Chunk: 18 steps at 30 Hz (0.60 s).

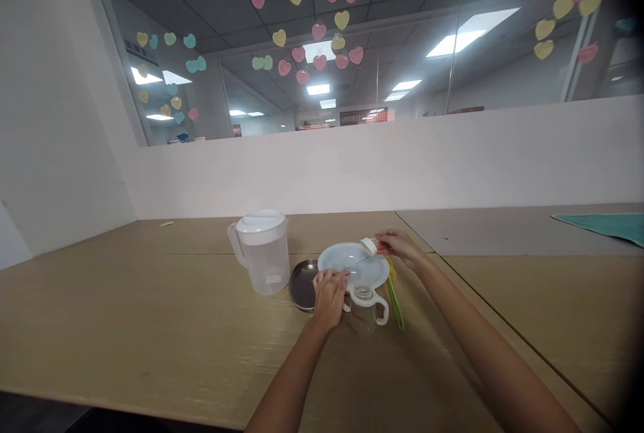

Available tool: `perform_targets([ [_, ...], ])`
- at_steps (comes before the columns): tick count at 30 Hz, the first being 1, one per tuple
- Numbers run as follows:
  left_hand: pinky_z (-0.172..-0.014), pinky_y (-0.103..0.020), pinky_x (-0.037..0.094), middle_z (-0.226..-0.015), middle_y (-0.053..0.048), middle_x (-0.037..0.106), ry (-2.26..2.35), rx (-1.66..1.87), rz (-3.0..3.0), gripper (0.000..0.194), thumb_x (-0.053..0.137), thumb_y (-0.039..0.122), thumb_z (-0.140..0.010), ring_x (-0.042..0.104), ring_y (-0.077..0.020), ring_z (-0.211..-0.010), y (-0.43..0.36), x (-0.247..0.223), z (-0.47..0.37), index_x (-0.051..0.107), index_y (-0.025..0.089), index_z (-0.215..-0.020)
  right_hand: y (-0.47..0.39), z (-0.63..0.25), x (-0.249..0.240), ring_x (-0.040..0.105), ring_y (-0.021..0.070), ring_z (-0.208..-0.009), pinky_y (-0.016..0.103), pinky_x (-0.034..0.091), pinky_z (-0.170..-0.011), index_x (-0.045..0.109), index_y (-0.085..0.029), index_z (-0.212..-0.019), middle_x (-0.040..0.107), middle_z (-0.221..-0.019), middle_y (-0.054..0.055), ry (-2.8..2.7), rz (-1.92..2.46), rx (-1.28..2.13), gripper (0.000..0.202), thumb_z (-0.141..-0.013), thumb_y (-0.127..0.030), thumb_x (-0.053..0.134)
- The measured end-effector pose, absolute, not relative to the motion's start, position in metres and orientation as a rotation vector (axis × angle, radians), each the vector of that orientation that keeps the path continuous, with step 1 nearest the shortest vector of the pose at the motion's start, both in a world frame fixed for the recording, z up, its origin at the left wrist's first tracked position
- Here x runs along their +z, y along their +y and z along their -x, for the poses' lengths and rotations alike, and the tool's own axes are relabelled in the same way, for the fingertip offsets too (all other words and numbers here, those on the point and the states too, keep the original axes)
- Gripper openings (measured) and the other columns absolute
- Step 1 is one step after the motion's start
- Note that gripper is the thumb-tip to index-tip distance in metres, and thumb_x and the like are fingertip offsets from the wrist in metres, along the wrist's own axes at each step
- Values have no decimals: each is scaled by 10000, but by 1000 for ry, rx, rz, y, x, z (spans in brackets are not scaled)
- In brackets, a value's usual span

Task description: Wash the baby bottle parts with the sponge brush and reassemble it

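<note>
My right hand [400, 246] pinches a white bottle cap [370, 246], tilted above the far right rim of a white bowl [336, 253]. A thin clear straw [358, 263] slants from the cap down towards the fingertips of my left hand [329, 292]. My left hand is closed, its fingers bent together at the bowl's near left edge; what lies in them is hidden. Just right of it stands a clear baby bottle [366, 319], upright and uncapped, with a white two-handled collar.
Left of my left hand lies a round metal dish [302, 285], with a lidded clear plastic pitcher [264, 258] behind it. A green-handled brush [396, 305] leans along the bowl's right side. A teal cloth [606, 226] lies far right. A white wall [322, 178] bounds the table's back.
</note>
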<state>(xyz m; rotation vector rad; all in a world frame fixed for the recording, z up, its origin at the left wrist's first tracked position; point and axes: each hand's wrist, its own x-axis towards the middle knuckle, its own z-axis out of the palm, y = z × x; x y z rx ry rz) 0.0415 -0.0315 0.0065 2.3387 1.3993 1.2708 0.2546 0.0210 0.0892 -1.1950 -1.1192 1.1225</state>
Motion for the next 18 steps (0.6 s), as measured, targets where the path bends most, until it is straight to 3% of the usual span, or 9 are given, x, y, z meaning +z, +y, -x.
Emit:
perform_targets([
  [11,-967,-417,280,-1024,-6,560,1573,1298,-2295,460,176,345,-944,448,-178,-1019,-16,-6,-37,618,350,-1071,10,-245,100,573,91,-508,196,527,-536,589,-141,-692,594,-554,5,-1195,1154,1115,68,-729,-170,637],
  [18,-900,-371,323,-984,-21,644,1465,1586,-2384,256,408,312,-901,527,-177,-960,-30,13,-37,623,258,-1029,5,-232,104,565,90,-520,215,532,-557,592,-148,-677,579,-549,-10,-1319,1122,1079,86,-693,-198,660],
])
